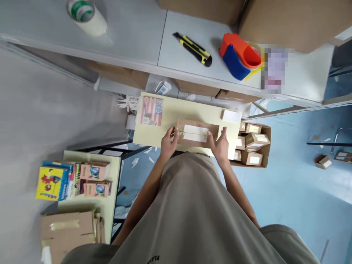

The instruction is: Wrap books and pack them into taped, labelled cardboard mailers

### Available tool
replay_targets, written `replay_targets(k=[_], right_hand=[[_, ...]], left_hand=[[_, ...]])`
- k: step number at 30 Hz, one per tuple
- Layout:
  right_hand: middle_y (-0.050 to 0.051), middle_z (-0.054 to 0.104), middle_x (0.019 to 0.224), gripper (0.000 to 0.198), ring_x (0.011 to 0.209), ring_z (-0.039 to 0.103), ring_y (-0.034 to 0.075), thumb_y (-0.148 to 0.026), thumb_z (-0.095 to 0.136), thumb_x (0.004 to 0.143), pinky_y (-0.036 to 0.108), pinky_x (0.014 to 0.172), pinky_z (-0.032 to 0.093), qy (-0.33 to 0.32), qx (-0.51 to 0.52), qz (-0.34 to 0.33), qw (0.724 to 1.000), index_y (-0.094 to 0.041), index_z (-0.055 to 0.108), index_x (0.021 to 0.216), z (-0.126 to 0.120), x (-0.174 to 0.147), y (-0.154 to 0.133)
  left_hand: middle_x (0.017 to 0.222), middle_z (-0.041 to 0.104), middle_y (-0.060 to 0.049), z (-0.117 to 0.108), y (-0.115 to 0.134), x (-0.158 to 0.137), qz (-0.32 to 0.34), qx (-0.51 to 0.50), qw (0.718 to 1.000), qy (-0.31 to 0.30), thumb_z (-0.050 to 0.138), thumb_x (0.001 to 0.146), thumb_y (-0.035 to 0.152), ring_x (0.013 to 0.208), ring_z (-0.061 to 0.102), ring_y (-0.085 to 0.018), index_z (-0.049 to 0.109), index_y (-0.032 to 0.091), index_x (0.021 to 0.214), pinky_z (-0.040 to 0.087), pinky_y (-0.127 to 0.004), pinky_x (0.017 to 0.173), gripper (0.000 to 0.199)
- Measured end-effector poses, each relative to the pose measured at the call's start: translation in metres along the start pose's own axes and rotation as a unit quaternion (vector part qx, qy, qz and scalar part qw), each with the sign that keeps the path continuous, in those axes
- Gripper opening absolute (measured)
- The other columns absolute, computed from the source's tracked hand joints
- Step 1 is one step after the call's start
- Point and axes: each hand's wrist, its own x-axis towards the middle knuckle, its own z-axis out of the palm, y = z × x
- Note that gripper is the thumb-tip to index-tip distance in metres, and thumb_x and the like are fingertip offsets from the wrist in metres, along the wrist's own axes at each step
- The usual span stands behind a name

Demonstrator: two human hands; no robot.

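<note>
Presently, brown oblong cardboard box [195,142]: near yellow worktop's [189,108] front edge.
Left hand [168,146]: touching, grip unclear.
Right hand [220,147]: touching, spread.

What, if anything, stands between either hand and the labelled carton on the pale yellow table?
Nothing visible does. The left hand is at the left end of the carton, and the thumb of the right hand overlaps its right part. The flag-patterned item and white item lie off to either side.
</note>
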Motion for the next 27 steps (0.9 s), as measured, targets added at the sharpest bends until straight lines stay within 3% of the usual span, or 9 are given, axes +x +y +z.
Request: replay_targets(k=[2,7,9,12,15,18,21,24,27], right_hand=[[0.04,0.054,0.179,0.124,0.159,0.066,0.056,-0.096,0.054,0.105,0.071,0.123,0.06,-0.027,0.007,0.047,0.998,-0.002,0.036,0.185,0.019,-0.019,0.007],[0.033,0.079,0.154,0.11,0.139,0.081,0.049,-0.086,0.069,0.102,0.063,0.115,0.067,0.032,0.067,0.112,0.991,-0.004,0.059,0.175,0.037,-0.014,0.015],[0.029,0.085,0.145,0.096,0.135,0.084,0.044,-0.079,0.067,0.105,0.056,0.112,0.068,0.054,0.144,0.129,0.98,-0.005,0.07,0.166,0.038,-0.009,0.022],[0.021,0.086,0.147,0.084,0.141,0.082,0.04,-0.076,0.071,0.101,0.053,0.117,0.068,0.08,0.264,0.142,0.951,-0.01,0.084,0.151,0.036,-0.006,0.033],[0.017,0.089,0.143,0.079,0.139,0.082,0.041,-0.074,0.083,0.093,0.058,0.123,0.066,0.091,0.321,0.129,0.934,-0.013,0.089,0.143,0.025,-0.011,0.036],[0.014,0.087,0.146,0.066,0.145,0.079,0.038,-0.069,0.088,0.095,0.06,0.125,0.067,0.098,0.329,0.068,0.937,-0.021,0.091,0.139,0.006,-0.017,0.033],[0.014,0.084,0.145,0.052,0.146,0.076,0.036,-0.067,0.085,0.1,0.06,0.119,0.071,0.093,0.309,0.018,0.946,-0.027,0.092,0.133,-0.004,-0.02,0.034],[0.016,0.083,0.138,0.046,0.137,0.079,0.035,-0.065,0.076,0.104,0.059,0.113,0.072,0.066,0.298,0.004,0.952,-0.025,0.088,0.124,0.009,-0.019,0.045],[0.018,0.082,0.137,0.046,0.128,0.081,0.033,-0.062,0.069,0.102,0.057,0.114,0.069,0.023,0.298,0.015,0.954,-0.022,0.082,0.12,0.041,-0.019,0.06]], left_hand=[[0.148,0.084,-0.02,0.008,0.007,-0.003,0.0,0.027,1.0,-0.013,0.068,0.113,0.068,0.134,0.083,-0.037,0.072,0.02,0.159,0.067,-0.051,0.118,0.066],[0.116,0.089,-0.018,0.017,0.019,0.004,-0.017,0.144,0.989,0.039,0.085,0.103,0.06,0.113,0.085,-0.037,0.086,0.018,0.135,0.064,-0.043,0.102,0.053],[0.1,0.089,-0.013,0.016,0.019,0.009,-0.021,0.128,0.991,0.04,0.078,0.107,0.058,0.099,0.084,-0.031,0.09,0.02,0.122,0.062,-0.036,0.092,0.043],[0.089,0.088,-0.009,0.01,0.018,0.016,-0.024,0.081,0.996,0.018,0.065,0.114,0.06,0.087,0.081,-0.026,0.092,0.019,0.112,0.058,-0.031,0.085,0.048],[0.101,0.089,-0.011,-0.005,0.023,0.019,0.019,0.043,0.999,0.005,0.062,0.114,0.069,0.094,0.081,-0.027,0.092,0.019,0.112,0.061,-0.034,0.089,0.059],[0.124,0.087,-0.013,-0.026,0.03,0.023,0.087,0.015,0.996,0.014,0.065,0.111,0.077,0.114,0.08,-0.029,0.091,0.023,0.119,0.067,-0.037,0.099,0.06],[0.123,0.082,-0.011,-0.041,0.026,0.024,0.088,0.004,0.996,0.0,0.072,0.106,0.077,0.113,0.079,-0.027,0.089,0.024,0.122,0.07,-0.037,0.101,0.058],[0.124,0.082,-0.011,-0.039,0.004,0.022,0.05,0.0,0.998,-0.026,0.071,0.105,0.07,0.113,0.079,-0.027,0.087,0.024,0.12,0.071,-0.038,0.103,0.051],[0.13,0.084,-0.014,-0.023,-0.034,0.018,-0.003,0.015,1.0,-0.026,0.068,0.104,0.054,0.123,0.079,-0.029,0.085,0.023,0.113,0.068,-0.043,0.114,0.036]])
